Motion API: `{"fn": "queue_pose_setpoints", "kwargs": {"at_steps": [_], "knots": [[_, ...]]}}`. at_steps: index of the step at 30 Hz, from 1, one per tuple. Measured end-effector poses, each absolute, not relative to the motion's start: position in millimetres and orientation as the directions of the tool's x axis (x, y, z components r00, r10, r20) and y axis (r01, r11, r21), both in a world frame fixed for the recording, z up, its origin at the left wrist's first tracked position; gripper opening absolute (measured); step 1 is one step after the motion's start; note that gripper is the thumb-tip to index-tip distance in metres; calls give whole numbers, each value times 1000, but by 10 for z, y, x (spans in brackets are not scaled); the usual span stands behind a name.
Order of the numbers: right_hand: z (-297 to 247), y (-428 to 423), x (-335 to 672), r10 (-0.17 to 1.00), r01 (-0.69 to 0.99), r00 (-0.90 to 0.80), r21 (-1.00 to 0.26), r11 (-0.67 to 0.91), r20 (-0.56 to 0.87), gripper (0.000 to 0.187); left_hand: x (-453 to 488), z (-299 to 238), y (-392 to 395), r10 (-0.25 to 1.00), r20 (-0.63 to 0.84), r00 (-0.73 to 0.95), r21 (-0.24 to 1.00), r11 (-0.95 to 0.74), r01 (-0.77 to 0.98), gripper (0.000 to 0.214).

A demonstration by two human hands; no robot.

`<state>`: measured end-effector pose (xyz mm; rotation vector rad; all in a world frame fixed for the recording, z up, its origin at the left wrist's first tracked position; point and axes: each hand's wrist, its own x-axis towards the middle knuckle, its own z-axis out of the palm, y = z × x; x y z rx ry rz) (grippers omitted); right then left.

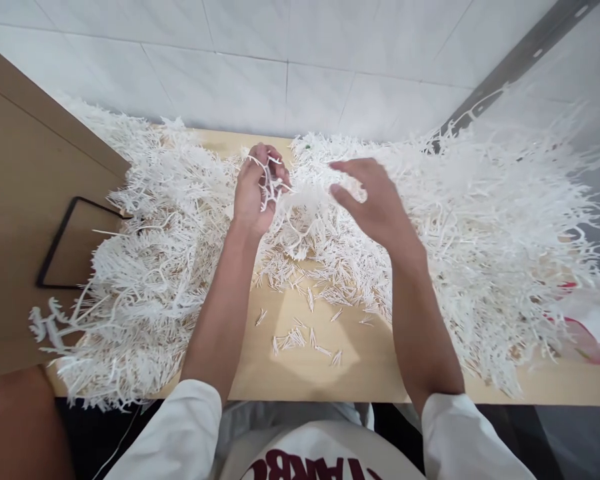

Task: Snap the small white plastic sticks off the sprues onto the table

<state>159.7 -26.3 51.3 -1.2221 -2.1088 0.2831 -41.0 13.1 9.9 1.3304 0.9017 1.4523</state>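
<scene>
Pale wall tiles [250,83] rise behind a light wood-toned table [320,377]. From my remote seat I take the heap of loose white sprigs [345,287], mid-table, as landmark. Left of it: a shaggy white mound [165,247], with a brown panel [35,160] and a bent black frame [55,247] beyond. Right of it: a second, larger mound [485,247]; farther right, a pink-edged bag [580,337], contents unclear to me. Mounds flank the heap, which I judge leaves either side within short reach. In front of the heap, stray sprigs [294,339] lie on bare wood. Left hand [251,193], above the heap's far left part, has its fingers curled round a branched white stem [269,190], presumably loosely, so the branches stand clear of the grip. Right hand [373,200] hangs above the heap's far right part, thumb and forefinger parted, nothing visible between them; placed there, I think, for free access to the stem. Whether its other fingers press on anything, I cannot tell.
</scene>
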Motion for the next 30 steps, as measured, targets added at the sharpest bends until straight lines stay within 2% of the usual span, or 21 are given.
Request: {"fn": "queue_pose_setpoints", "kwargs": {"at_steps": [3,6,10,13,16,19,22,26,28,30], "knots": [[379,-231,1455,824,648,-461,-510,566,329,38,-263,277,-14,957,279,74,878,-224,-423,33],[347,-235,1353,825,653,-485,-506,563,291,33,-248,374,-73,960,269,73,857,-204,-473,34],[388,-238,1382,818,599,-436,-558,574,374,35,-338,401,-54,955,290,-65,882,-293,-370,37],[432,-254,1440,831,577,-398,-598,556,389,32,-370,420,-67,940,328,-99,904,-342,-257,34],[480,-280,1469,843,591,-375,-601,538,386,32,-368,453,-119,913,403,-66,904,-409,-123,31],[536,-299,1484,834,615,-306,-574,541,459,33,-386,470,-158,890,452,52,891,-454,28,41],[573,-310,1501,809,627,-265,-544,558,524,34,-410,459,-165,887,430,166,889,-448,94,32],[570,-327,1501,784,659,-283,-482,577,552,36,-385,449,-159,871,482,95,857,-491,155,30],[554,-334,1488,799,651,-293,-503,569,525,40,-371,449,-154,857,511,58,837,-512,192,30],[536,-329,1470,823,628,-268,-557,543,500,44,-379,435,-142,852,515,95,821,-522,233,34]]}}
